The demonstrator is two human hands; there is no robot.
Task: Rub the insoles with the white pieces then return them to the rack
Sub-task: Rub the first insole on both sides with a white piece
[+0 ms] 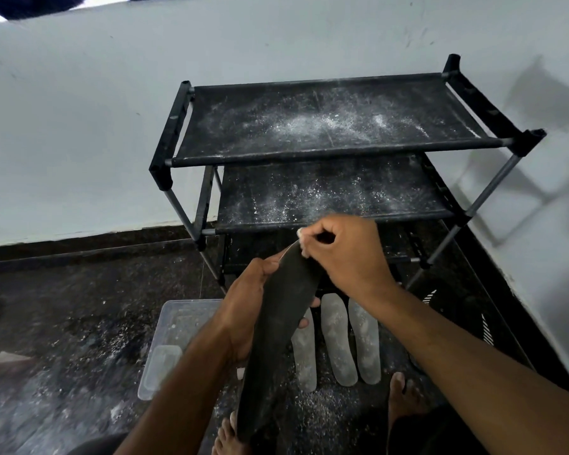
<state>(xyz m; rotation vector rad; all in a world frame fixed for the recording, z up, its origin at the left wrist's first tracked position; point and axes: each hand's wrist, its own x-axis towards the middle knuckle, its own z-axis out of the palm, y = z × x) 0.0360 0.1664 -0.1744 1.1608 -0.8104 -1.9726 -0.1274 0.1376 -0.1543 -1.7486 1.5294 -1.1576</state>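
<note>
My left hand grips a long dark insole around its middle and holds it upright in front of me. At the insole's top end my right hand pinches a small white piece and presses it against the surface. Three pale, powder-coated insoles lie side by side on the floor behind the held one. Beyond my hands stands the black rack, its fabric shelves dusted with white powder and holding no insoles.
A clear plastic container sits on the floor at the left of my left arm. White crumbs are scattered on the dark floor. My bare feet are near the bottom edge. The white wall runs behind and to the right of the rack.
</note>
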